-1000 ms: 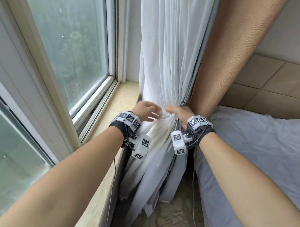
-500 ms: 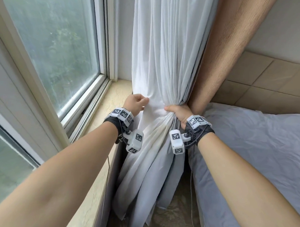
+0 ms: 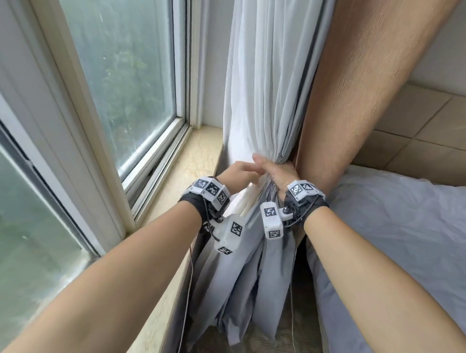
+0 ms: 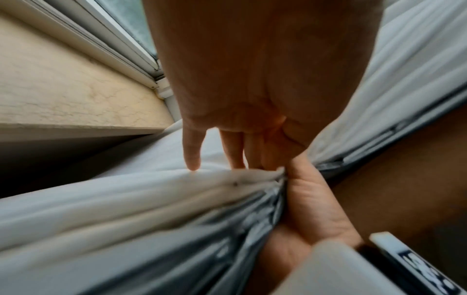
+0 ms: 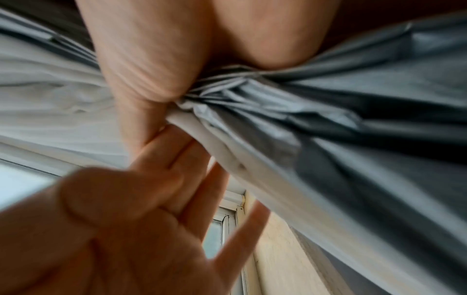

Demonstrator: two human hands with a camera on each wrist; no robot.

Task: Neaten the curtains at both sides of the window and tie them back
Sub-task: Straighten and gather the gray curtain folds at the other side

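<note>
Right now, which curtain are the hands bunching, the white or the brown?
The white curtain, gathered in the right hand; the brown curtain hangs untouched behind it.

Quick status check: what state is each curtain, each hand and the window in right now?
white curtain: bunched at mid-height, no tie visible
brown curtain: hanging loose, ungathered
right hand: gripping the white curtain's gather
left hand: fingers straight, touching the fabric
window: shut as far as visible

Right hand (image 3: 278, 173) in a tight grip (thumb up), left hand (image 3: 238, 171) flat-fingered alongside.
</note>
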